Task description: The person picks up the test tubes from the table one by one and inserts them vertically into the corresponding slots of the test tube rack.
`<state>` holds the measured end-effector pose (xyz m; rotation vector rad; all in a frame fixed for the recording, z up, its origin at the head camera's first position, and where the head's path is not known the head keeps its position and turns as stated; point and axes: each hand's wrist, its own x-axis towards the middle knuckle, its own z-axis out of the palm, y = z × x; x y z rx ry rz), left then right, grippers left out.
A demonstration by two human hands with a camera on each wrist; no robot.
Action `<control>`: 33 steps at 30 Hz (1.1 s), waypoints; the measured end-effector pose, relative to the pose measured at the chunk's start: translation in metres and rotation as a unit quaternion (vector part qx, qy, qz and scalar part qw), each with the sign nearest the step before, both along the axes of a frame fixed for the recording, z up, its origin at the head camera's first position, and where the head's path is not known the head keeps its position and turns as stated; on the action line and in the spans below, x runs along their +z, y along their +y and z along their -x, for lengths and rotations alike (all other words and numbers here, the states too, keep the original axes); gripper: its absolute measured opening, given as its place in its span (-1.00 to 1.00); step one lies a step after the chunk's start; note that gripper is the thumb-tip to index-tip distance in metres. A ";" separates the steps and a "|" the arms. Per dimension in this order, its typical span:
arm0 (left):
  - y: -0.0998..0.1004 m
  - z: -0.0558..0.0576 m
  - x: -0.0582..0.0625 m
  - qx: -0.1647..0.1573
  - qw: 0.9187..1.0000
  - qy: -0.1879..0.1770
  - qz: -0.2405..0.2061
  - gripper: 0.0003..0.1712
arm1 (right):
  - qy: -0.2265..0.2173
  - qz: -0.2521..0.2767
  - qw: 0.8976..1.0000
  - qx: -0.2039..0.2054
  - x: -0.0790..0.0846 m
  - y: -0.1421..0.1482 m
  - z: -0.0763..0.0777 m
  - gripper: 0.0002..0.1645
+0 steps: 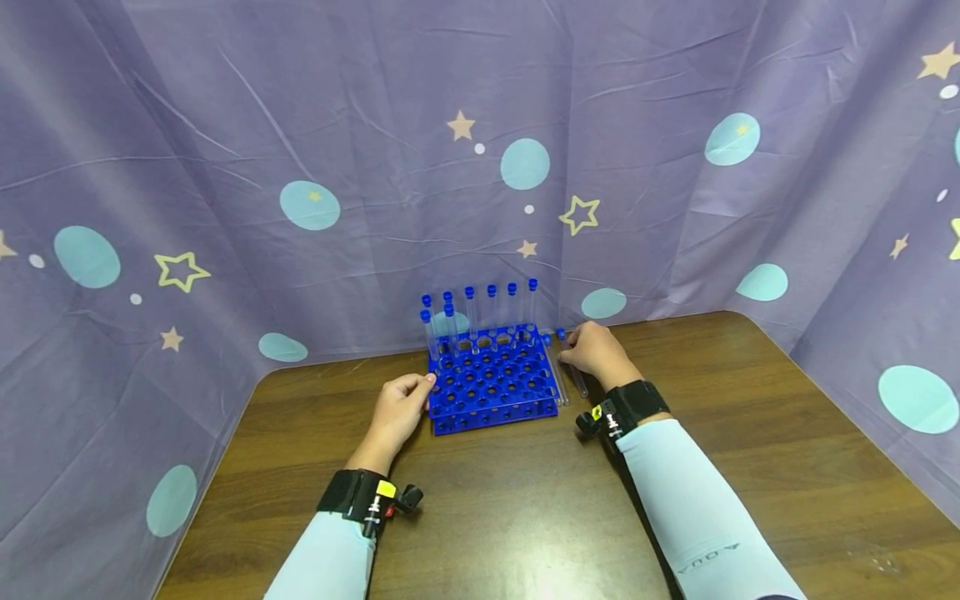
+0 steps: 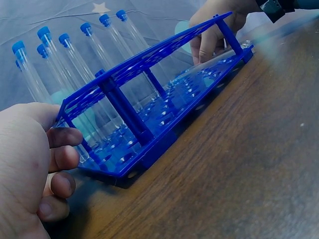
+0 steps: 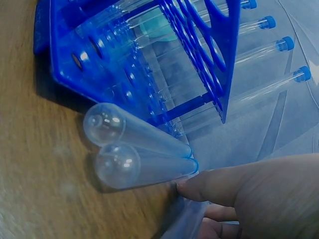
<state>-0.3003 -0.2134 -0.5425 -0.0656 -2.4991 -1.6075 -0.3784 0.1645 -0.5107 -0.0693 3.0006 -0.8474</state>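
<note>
A blue test tube rack [image 1: 491, 407] stands on the table with several clear, blue-capped test tubes [image 1: 472, 312] upright in its back rows. My left hand [image 1: 401, 408] grips the rack's left end, thumb on the top plate and fingers curled below it, as the left wrist view shows. On the rack's right side, my right hand [image 1: 596, 354] pinches a test tube [image 3: 184, 219] between thumb and fingers near its capped end. Two more capped tubes lie side by side between that hand and the rack; the nearer tube [image 3: 144, 167] shows its rounded bottom in the right wrist view.
The wooden table [image 1: 480, 517] reaches toward me and out to both sides. Close behind the rack hangs a purple curtain [image 1: 405, 167] with stars and light-blue spots, which also runs along the left and right sides.
</note>
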 end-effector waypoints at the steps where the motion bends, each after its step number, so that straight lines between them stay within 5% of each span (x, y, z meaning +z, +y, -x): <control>1: 0.000 0.000 0.000 0.000 1.000 0.000 0.000 -0.57 | 0.000 -0.001 1.000 0.001 0.000 0.000 0.000 -0.53; 9: 0.000 0.000 0.000 -0.002 1.000 0.004 0.001 -0.58 | -0.007 -0.008 1.000 0.001 0.002 0.000 0.000 -0.40; 33: 0.000 0.000 -0.002 0.001 1.000 0.004 -0.001 -0.56 | -0.001 0.000 1.000 -0.001 -0.001 0.002 0.001 -0.46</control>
